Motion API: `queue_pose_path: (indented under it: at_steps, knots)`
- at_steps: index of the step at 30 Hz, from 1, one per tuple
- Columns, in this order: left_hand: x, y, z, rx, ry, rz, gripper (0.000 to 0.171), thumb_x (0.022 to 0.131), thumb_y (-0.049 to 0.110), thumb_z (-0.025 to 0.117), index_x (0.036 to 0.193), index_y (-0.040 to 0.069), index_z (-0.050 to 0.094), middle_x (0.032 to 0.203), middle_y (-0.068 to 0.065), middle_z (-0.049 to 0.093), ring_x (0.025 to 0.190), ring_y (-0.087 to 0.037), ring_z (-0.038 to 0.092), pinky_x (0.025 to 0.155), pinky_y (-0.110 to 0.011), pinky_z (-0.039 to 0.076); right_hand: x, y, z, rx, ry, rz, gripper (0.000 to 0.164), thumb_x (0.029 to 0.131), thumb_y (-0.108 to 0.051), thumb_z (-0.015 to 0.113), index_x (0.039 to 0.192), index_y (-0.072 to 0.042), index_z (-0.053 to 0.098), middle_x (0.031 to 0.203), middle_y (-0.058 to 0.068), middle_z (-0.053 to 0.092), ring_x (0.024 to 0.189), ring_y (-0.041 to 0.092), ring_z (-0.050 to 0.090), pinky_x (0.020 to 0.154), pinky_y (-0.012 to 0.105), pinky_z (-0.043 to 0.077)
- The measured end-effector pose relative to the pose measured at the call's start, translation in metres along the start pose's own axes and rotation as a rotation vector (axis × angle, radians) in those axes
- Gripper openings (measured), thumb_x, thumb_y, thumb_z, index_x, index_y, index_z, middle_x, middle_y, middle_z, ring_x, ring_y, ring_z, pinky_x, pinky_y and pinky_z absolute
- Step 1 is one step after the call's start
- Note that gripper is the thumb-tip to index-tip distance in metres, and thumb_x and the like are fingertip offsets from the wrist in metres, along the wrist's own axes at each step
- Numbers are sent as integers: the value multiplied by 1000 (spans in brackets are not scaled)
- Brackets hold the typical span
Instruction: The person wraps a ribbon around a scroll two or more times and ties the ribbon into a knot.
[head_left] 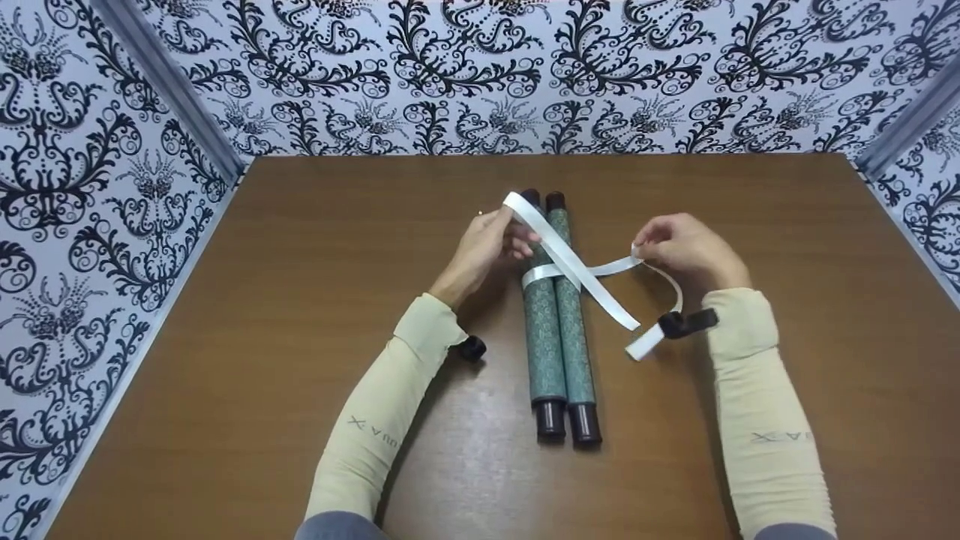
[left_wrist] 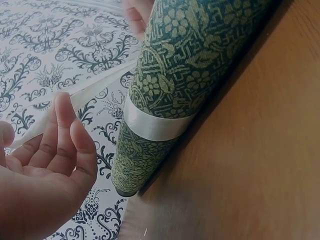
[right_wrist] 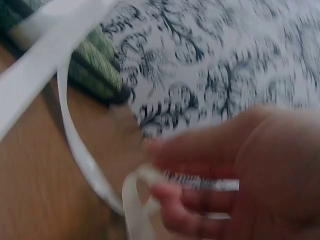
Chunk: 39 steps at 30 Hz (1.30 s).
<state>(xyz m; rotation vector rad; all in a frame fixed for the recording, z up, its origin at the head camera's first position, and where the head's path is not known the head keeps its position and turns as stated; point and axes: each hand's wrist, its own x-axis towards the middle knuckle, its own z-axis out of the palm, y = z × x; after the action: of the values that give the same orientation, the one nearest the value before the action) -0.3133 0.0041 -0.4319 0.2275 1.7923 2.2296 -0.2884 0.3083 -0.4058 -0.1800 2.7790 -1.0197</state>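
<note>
Two rolled scrolls, one on the left [head_left: 544,345] and one on the right [head_left: 574,345], lie side by side on the table, in green patterned fabric with dark end knobs. A white ribbon [head_left: 562,255] circles both; its band [left_wrist: 155,123] shows in the left wrist view. Left of the scrolls' far half, my left hand [head_left: 480,251] holds one ribbon length, which slants across them to a loose end. My right hand [head_left: 686,244], right of the scrolls, pinches the other length, looped near the fingertips; the right wrist view is blurred there.
The brown wooden table [head_left: 337,247] meets black-and-white patterned wall panels [head_left: 465,75] at the back and sides. Dark straps [head_left: 686,322] hang at the right wrist. The ribbon's other tail [head_left: 645,343] dangles near them.
</note>
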Motion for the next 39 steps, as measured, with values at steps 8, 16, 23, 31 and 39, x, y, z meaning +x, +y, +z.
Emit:
queue_pose_path:
  at_steps: [8, 16, 23, 31, 39]
  knots:
    - [0, 1, 0, -2, 8, 2, 45, 108, 30, 38, 111, -6, 64, 75, -6, 66, 60, -13, 61, 60, -24, 50, 16, -34, 43, -35, -15, -314, 18, 93, 0, 58, 109, 3, 65, 105, 21, 67, 100, 35, 61, 91, 50, 48]
    - [-1, -1, -3, 42, 71, 24, 39, 108, 27, 41, 98, 0, 66, 67, -3, 63, 51, -10, 54, 53, -22, 44, 22, -24, 64, 167, -142, -281, 19, 96, 2, 50, 114, 6, 54, 104, 22, 65, 99, 29, 61, 85, 27, 47]
    - [1, -1, -12, 97, 289, 82, 38, 105, 26, 41, 78, 7, 60, 59, -3, 52, 46, -8, 39, 47, -24, 31, 24, -22, 64, 121, -158, -274, 17, 98, -5, 53, 111, 3, 59, 97, 17, 66, 83, 19, 57, 73, 26, 45]
    - [5, 2, -27, 57, 530, 110, 42, 105, 27, 41, 70, 6, 49, 57, 2, 44, 51, -9, 38, 50, -25, 31, 23, -20, 59, 16, -130, -328, 20, 100, -13, 57, 101, 1, 71, 89, 10, 66, 78, 17, 51, 70, 28, 40]
    - [7, 4, -44, 98, 757, 145, 22, 102, 17, 45, 98, 2, 61, 92, -7, 56, 89, -17, 50, 79, -24, 39, 23, -18, 54, -12, -131, -312, 20, 99, -17, 60, 99, -2, 73, 87, 8, 68, 74, 15, 54, 66, 26, 44]
